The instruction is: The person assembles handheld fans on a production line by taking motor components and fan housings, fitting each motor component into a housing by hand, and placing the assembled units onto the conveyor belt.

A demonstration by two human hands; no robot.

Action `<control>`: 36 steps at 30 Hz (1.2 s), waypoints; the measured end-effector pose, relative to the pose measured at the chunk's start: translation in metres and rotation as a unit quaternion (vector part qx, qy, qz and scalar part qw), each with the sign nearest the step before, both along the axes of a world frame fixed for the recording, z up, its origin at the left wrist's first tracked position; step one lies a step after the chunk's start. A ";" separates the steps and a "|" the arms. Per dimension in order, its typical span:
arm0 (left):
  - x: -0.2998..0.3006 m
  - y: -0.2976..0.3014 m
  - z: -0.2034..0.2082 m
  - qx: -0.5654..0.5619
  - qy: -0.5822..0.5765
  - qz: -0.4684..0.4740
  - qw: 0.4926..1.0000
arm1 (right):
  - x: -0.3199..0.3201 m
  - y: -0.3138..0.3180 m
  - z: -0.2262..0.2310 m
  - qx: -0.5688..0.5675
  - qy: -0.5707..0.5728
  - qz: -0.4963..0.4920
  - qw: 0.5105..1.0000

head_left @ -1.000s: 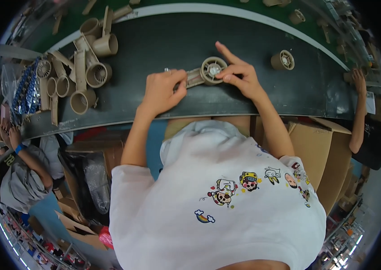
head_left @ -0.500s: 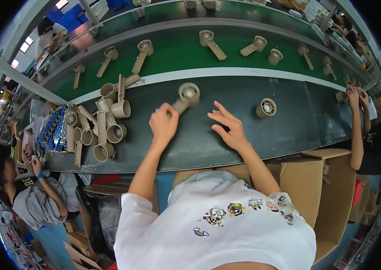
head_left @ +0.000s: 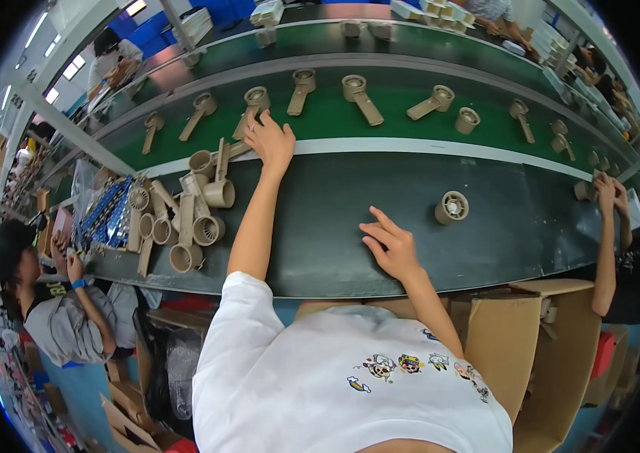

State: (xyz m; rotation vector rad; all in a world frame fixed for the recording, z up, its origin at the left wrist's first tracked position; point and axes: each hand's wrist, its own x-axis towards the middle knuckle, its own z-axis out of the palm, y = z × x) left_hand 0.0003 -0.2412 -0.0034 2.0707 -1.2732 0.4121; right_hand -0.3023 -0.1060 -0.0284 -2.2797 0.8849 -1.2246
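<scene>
Now the left hand (head_left: 271,141), open and empty, reaches far onto the green conveyor belt (head_left: 335,113) beside a beige plastic handled housing (head_left: 253,102), having released the part it carried, while the right hand (head_left: 389,245) rests spread and empty on the dark near bench (head_left: 320,219).

A dark bench (head_left: 335,226) ran across the view, with a green belt (head_left: 380,113) beyond it at twelve o'clock, a white stripe between them. On the bench, a heap of beige parts (head_left: 184,219) lay at nine o'clock, blue packets (head_left: 104,211) just beside it. A single round part (head_left: 452,207) sat at three o'clock. Handled beige pieces (head_left: 361,97) lay spaced along the belt. The right hand (head_left: 389,245) rested flat on the bench.
</scene>
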 end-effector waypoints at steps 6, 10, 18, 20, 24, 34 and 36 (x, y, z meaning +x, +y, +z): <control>0.065 0.069 0.030 0.109 -0.144 0.099 0.979 | 0.008 -0.001 0.008 -0.083 0.011 0.024 0.996; 0.104 0.066 0.021 0.188 -0.087 0.071 0.976 | 0.010 -0.003 0.007 -0.107 -0.012 0.017 0.994; 0.073 0.101 0.073 0.008 0.212 -0.106 0.971 | -0.004 -0.001 0.014 -0.065 -0.134 -0.062 0.987; 0.041 0.120 0.090 -0.110 0.460 -0.194 0.860 | -0.009 -0.002 0.014 -0.055 -0.162 -0.100 0.980; 0.017 0.146 0.064 -0.168 0.661 -0.293 0.669 | -0.017 -0.003 0.026 -0.031 -0.181 -0.145 0.972; -0.047 0.179 -0.027 -0.090 0.934 -0.246 0.242 | -0.078 -0.029 0.044 -0.062 0.129 -0.419 0.897; -0.060 0.182 -0.019 -0.081 0.935 -0.234 0.255 | -0.083 -0.035 0.035 -0.036 0.158 -0.435 0.886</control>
